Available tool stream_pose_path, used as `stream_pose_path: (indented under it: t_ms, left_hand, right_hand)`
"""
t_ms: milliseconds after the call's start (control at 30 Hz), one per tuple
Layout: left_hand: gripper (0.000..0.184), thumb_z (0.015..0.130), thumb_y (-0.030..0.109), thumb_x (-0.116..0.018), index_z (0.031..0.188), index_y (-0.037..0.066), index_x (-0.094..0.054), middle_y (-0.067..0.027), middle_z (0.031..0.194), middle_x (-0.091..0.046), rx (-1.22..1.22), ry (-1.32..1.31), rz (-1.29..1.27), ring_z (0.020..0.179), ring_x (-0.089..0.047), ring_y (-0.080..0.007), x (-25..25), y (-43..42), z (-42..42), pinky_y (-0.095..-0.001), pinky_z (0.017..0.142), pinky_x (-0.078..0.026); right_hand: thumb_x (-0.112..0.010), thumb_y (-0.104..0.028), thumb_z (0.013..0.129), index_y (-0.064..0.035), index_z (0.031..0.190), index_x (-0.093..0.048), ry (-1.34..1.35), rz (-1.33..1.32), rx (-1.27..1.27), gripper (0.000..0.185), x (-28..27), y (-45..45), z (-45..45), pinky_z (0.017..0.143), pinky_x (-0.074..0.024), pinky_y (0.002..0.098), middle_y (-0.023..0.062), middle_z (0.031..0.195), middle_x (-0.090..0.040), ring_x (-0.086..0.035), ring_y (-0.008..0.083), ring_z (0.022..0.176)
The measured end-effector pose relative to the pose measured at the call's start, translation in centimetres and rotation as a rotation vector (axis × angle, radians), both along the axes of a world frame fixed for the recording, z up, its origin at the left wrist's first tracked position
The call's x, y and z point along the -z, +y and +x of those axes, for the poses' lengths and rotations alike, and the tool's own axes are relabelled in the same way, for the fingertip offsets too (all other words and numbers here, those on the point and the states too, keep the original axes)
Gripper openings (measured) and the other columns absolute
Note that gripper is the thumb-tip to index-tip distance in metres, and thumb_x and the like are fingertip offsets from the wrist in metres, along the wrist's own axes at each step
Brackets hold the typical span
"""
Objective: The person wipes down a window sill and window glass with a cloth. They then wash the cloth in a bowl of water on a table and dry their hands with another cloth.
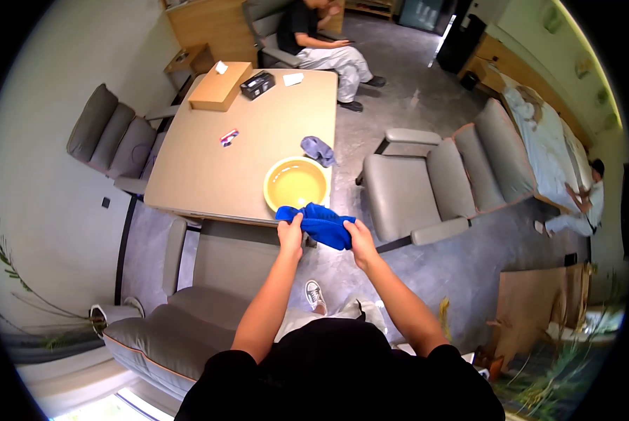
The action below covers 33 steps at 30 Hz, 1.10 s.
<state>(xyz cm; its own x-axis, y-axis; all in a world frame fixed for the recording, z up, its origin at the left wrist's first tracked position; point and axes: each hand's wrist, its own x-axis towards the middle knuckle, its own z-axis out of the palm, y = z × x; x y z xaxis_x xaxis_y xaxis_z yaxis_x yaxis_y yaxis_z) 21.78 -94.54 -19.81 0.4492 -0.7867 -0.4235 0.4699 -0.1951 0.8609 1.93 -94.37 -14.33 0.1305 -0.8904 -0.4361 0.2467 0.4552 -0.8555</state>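
Note:
A bright blue cloth [321,224] is stretched between my two hands, just in front of the table edge. My left hand [290,236] pinches its left end, and my right hand [360,242] grips its right end. Right behind the cloth stands a yellow basin [297,168] on the table corner, its near rim partly covered by the cloth. Beside the basin, a crumpled grey-purple cloth [318,150] lies at the table's right edge.
On the table [209,165] are a tissue box [212,95], a black box [257,85] and a small colourful packet [229,137]. Grey armchairs [405,189] stand around it. One person [314,35] sits behind the table; another [588,200] crouches by a bed [549,154].

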Motion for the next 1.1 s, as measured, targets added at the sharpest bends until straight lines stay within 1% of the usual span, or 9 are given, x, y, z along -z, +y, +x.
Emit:
stream_pose_path:
  t_ms: [267,400,500,633,867,933,1000,1033,1100]
  left_hand:
    - [0.025,0.098,0.013,-0.062,0.122,0.005,-0.060,-0.0049,0.114,-0.065,-0.158,-0.039,-0.038,0.104,-0.062,-0.0173,1.3,-8.3,5.6,-0.0330,0.095,-0.049]
    - [0.044,0.095,0.006,-0.062,0.136,-0.001,-0.052,-0.0140,0.127,-0.064,-0.114,-0.393,0.074,0.116,-0.061,-0.0237,3.9,-11.8,5.1,-0.0353,0.100,-0.049]
    - [0.061,0.090,0.008,-0.064,0.147,0.006,-0.046,-0.0257,0.144,-0.051,-0.026,-0.668,0.171,0.127,-0.056,-0.0384,8.7,-13.8,4.9,-0.0424,0.105,-0.047]
    - [0.048,0.094,0.030,-0.061,0.139,0.014,-0.063,-0.0251,0.160,-0.036,0.358,-0.885,0.521,0.148,-0.033,-0.0399,10.7,-15.2,3.9,-0.0440,0.125,-0.025]
    - [0.064,0.094,0.039,-0.061,0.151,0.015,-0.043,-0.0270,0.150,-0.045,0.207,-0.666,0.814,0.140,-0.040,-0.0462,12.4,-18.1,3.7,-0.0483,0.122,-0.027]
    - [0.064,0.095,0.041,-0.062,0.151,0.018,-0.041,-0.0246,0.142,-0.052,0.135,-0.679,0.860,0.128,-0.052,-0.0440,13.8,-18.6,3.4,-0.0535,0.109,-0.043]
    - [0.060,0.098,0.048,-0.059,0.147,0.018,-0.044,-0.0168,0.132,-0.060,-0.154,0.045,0.794,0.112,-0.064,-0.0355,12.2,-19.4,3.9,-0.0534,0.088,-0.057]
    - [0.050,0.098,0.055,-0.057,0.134,0.020,-0.055,-0.0101,0.122,-0.065,-0.212,0.104,0.822,0.101,-0.067,-0.0265,13.2,-19.2,4.2,-0.0501,0.072,-0.059]
    - [0.046,0.098,0.056,-0.057,0.127,0.020,-0.060,-0.0078,0.115,-0.068,-0.195,0.406,0.739,0.098,-0.068,-0.0253,14.7,-18.2,5.7,-0.0504,0.073,-0.059]
  right_hand:
    - [-0.066,-0.017,0.099,-0.0091,0.094,-0.058,0.251,-0.308,-0.240,0.013,5.6,-14.8,6.5,0.063,-0.0433,0.0244,-0.0064,0.073,-0.053,-0.051,0.0060,0.066]
    - [-0.070,-0.023,0.094,-0.0033,0.097,-0.056,0.550,-0.499,-0.500,0.024,7.7,-18.8,9.0,0.065,-0.0480,0.0353,0.0079,0.074,-0.059,-0.059,0.0197,0.067]
    - [-0.068,-0.017,0.085,-0.0014,0.120,-0.063,0.894,-0.873,-0.825,0.039,12.3,-21.3,9.2,0.091,-0.0504,0.0514,0.0231,0.102,-0.067,-0.063,0.0438,0.098]
    - [-0.065,-0.015,0.086,-0.0055,0.144,-0.050,1.067,-1.127,-0.819,0.061,15.2,-23.6,9.7,0.111,-0.0433,0.0486,0.0251,0.147,-0.048,-0.045,0.0453,0.136]
    - [-0.060,-0.016,0.092,-0.0114,0.146,-0.046,0.961,-0.624,-1.297,0.056,16.5,-25.8,13.3,0.100,-0.0507,0.0530,0.0208,0.141,-0.053,-0.060,0.0420,0.119]
    - [-0.058,-0.016,0.092,-0.0107,0.140,-0.050,0.950,-0.464,-1.085,0.049,18.6,-25.7,14.1,0.093,-0.0529,0.0533,0.0212,0.134,-0.057,-0.065,0.0439,0.105]
    - [-0.059,-0.019,0.094,-0.0066,0.135,-0.054,0.882,-0.466,-0.951,0.043,21.4,-25.6,15.4,0.091,-0.0530,0.0498,0.0234,0.125,-0.062,-0.068,0.0408,0.096]
    - [-0.059,-0.023,0.097,-0.0052,0.131,-0.057,0.662,-0.187,-0.816,0.039,22.0,-25.8,16.1,0.087,-0.0534,0.0453,0.0203,0.115,-0.066,-0.068,0.0347,0.093]
    - [-0.060,-0.034,0.102,-0.0005,0.122,-0.064,0.350,0.254,-0.560,0.039,19.6,-26.1,16.9,0.081,-0.0524,0.0338,0.0117,0.103,-0.070,-0.065,0.0177,0.089]
